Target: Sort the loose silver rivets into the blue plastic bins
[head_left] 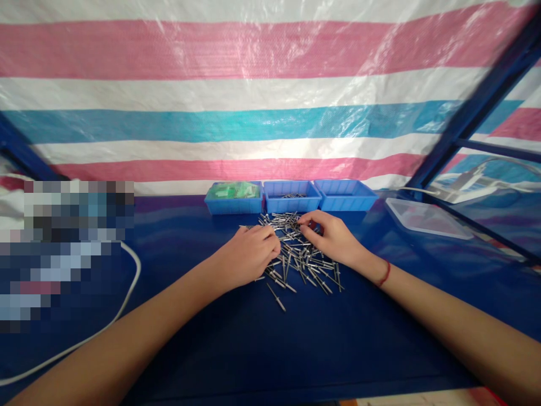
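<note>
A loose pile of silver pop rivets [302, 259] lies on the dark blue table [270, 349]. My left hand [251, 254] is closed at the pile's left side, its fingers curled inward. A thin metal rivet end sticks out past its knuckles; the rest is hidden by the hand. At the pile's upper right, my right hand [332, 232] has thumb and forefinger bent together in a pinch at a rivet among the others. One rivet [276, 297] lies apart, nearer to me.
Three blue bins stand behind the pile: the left bin [234, 207] holds a green-and-clear plastic bag [236, 190], the middle bin [291, 206] some rivets, the right bin [349, 203] nothing visible. A translucent lid [426, 219] lies right. A white cable [131, 293] curves at left.
</note>
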`<state>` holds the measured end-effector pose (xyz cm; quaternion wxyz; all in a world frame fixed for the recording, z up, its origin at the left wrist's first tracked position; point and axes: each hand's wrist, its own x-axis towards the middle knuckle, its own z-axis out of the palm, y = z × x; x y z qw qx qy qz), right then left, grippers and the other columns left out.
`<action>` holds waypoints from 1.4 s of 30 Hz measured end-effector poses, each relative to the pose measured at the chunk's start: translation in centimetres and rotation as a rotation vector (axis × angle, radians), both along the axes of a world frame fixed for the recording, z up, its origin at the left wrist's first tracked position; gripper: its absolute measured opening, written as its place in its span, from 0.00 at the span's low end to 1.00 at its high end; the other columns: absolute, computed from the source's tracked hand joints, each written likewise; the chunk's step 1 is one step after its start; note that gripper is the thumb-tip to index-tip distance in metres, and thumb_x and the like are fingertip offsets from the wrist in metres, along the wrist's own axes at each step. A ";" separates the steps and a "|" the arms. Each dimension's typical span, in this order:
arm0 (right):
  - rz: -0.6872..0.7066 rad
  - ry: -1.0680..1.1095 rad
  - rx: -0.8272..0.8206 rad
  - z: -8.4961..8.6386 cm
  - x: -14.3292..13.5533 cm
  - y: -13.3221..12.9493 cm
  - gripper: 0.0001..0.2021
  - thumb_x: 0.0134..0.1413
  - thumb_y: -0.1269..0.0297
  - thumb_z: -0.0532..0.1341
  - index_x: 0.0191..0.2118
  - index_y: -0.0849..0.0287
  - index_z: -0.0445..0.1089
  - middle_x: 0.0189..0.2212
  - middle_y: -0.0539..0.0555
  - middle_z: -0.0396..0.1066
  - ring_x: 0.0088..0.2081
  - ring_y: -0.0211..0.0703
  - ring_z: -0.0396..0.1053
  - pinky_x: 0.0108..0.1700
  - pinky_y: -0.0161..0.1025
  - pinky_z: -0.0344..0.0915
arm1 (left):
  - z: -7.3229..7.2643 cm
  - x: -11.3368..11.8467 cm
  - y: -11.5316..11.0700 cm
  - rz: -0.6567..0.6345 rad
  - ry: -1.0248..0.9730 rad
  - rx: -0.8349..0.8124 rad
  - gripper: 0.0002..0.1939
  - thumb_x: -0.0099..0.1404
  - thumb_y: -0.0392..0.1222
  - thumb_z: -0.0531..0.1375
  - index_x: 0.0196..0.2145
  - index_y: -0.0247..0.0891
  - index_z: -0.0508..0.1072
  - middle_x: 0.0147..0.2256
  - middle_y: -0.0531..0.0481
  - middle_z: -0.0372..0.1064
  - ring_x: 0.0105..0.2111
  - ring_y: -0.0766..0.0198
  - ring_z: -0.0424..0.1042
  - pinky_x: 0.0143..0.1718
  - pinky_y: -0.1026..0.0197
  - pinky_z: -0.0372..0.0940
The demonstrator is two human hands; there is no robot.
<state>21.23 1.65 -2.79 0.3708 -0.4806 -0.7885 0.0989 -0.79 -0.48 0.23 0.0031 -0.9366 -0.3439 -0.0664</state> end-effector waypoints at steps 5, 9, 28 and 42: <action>0.011 0.003 0.000 -0.1 0.0 0.0 0.07 0.52 0.69 0.57 0.36 0.60 0.71 0.32 0.54 0.73 0.33 0.41 0.70 0.36 0.39 0.65 | 0.6 -0.4 0.0 -0.044 -0.030 -0.069 0.11 0.68 0.40 0.50 0.32 0.38 0.70 0.35 0.51 0.69 0.39 0.61 0.67 0.39 0.58 0.55; 0.021 0.003 0.004 0.0 0.0 0.0 0.07 0.52 0.69 0.56 0.35 0.59 0.71 0.32 0.54 0.73 0.32 0.41 0.69 0.37 0.40 0.66 | 0.6 -0.2 0.2 -0.055 -0.028 -0.045 0.13 0.69 0.42 0.50 0.33 0.38 0.72 0.33 0.51 0.71 0.36 0.62 0.69 0.39 0.59 0.56; 0.020 0.000 -0.027 -0.1 0.0 0.0 0.08 0.52 0.68 0.56 0.36 0.60 0.71 0.33 0.54 0.73 0.32 0.40 0.69 0.35 0.39 0.65 | 0.1 0.1 0.3 -0.122 -0.081 0.047 0.09 0.65 0.37 0.53 0.32 0.36 0.72 0.36 0.50 0.69 0.36 0.65 0.69 0.37 0.61 0.58; 0.026 -0.014 0.002 0.0 -0.1 0.0 0.07 0.52 0.68 0.56 0.35 0.59 0.71 0.31 0.53 0.73 0.31 0.40 0.69 0.35 0.39 0.66 | 0.7 0.3 0.6 -0.085 -0.049 -0.058 0.10 0.67 0.39 0.53 0.36 0.40 0.75 0.34 0.52 0.72 0.34 0.65 0.71 0.34 0.62 0.57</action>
